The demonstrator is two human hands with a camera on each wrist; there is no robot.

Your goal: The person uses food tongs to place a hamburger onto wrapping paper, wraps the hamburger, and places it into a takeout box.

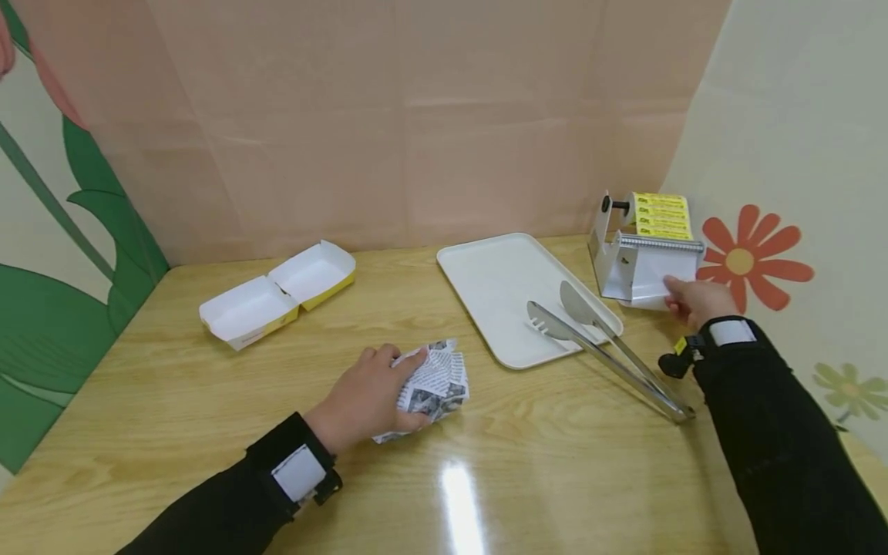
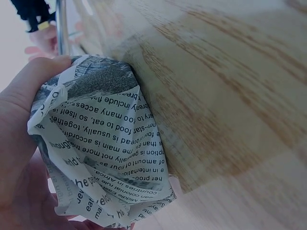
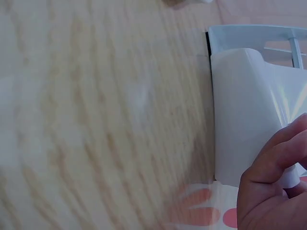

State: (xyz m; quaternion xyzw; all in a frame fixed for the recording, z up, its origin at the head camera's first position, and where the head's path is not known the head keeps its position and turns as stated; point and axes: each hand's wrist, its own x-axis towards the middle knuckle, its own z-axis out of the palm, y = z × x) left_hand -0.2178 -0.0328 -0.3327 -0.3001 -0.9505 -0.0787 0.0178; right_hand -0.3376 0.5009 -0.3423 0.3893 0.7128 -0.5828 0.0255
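Observation:
My left hand point(image 1: 368, 395) grips a bundle wrapped in newsprint-patterned paper point(image 1: 437, 379), low over the wooden table, thumb on one side and fingers around the other. Folded, creased paper with printed text fills much of the left wrist view; whatever lies inside the wrapping is hidden. At the back right, my right hand point(image 1: 701, 301) pinches the edge of a white backing strip point(image 1: 659, 271) hanging from the front of a metal label dispenser point(image 1: 610, 270). Yellow printed labels point(image 1: 662, 216) are wound on its roll. In the right wrist view the glossy strip point(image 3: 242, 120) curves down beside the fingers.
A white tray point(image 1: 496, 285) lies mid-table, with metal tongs point(image 1: 617, 358) resting across its near right corner, handle end toward me. An opened white and yellow takeaway box point(image 1: 253, 308) stands at the back left. Walls rise behind and at both sides.

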